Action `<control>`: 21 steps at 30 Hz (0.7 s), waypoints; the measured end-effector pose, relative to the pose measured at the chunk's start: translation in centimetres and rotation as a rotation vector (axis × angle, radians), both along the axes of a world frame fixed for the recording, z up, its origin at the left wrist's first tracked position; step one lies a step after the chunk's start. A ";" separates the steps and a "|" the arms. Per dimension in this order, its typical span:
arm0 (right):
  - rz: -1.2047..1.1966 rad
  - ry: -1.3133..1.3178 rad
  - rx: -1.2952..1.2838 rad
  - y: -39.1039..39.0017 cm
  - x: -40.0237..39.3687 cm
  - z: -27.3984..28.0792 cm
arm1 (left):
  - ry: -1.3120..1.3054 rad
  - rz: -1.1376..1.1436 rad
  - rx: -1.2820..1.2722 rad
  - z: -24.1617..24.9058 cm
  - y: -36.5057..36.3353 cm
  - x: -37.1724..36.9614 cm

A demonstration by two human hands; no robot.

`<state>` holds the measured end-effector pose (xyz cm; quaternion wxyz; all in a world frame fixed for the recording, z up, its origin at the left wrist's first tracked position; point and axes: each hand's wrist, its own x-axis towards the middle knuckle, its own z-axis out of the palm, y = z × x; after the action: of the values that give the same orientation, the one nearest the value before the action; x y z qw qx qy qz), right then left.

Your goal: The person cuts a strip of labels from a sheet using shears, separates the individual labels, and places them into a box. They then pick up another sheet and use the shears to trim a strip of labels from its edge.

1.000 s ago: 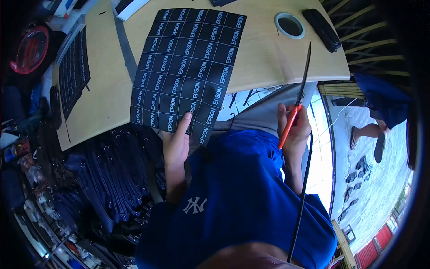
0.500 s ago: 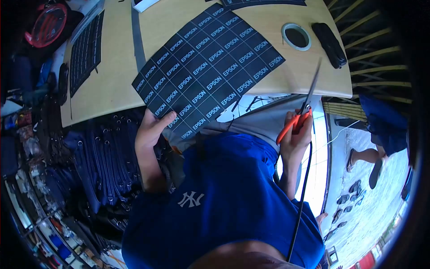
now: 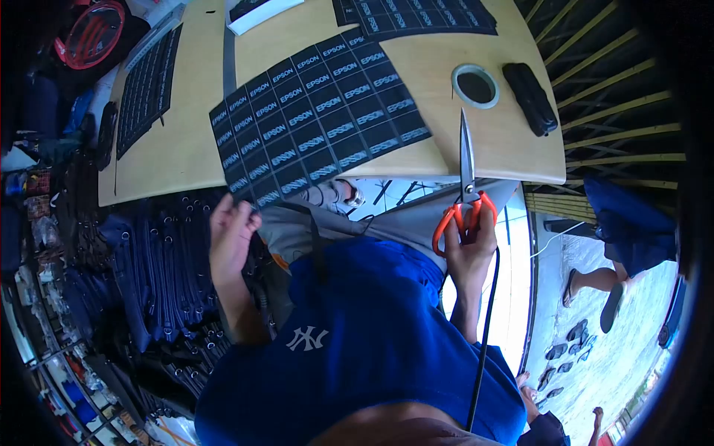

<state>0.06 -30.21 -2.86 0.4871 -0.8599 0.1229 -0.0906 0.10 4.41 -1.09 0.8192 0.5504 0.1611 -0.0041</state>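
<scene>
A dark sheet printed with rows of EPSON labels (image 3: 316, 111) lies across the front of the table, its near edge sticking out over the table's edge. My left hand (image 3: 234, 234) pinches the sheet's near left corner, fingers closed. In my right hand (image 3: 472, 245) is a pair of scissors (image 3: 467, 167) with orange handles; my fingers are in the loops. The scissor blades point away from me, nearly together, to the right of the sheet and apart from it.
More printed sheets (image 3: 428, 18) lie at the back and another (image 3: 149, 93) at the left. A tape roll (image 3: 476, 87) and a black case (image 3: 530, 99) are on the table's right (image 3: 506, 156). Dark straps (image 3: 175, 275) hang below left. Another person's leg (image 3: 593, 281) shows at right.
The sheet has turned and shifted left and toward me. My left hand has moved down to its corner. My right hand has moved left, and the scissors now point more straight ahead.
</scene>
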 end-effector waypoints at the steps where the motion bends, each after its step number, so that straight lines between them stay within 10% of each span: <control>1: -0.011 0.002 0.018 0.1 0.1 0.1 | -0.034 0.076 -0.044 -0.1 0.7 0.1; 21: 0.213 -0.031 0.065 0.9 -0.4 0.7 | 0.139 0.224 -0.303 -1.4 -10.1 5.0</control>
<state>-0.35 -29.32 -2.19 0.5234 -0.8504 0.0262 -0.0474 5.08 -5.74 -2.44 0.8750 0.3978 0.2749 0.0249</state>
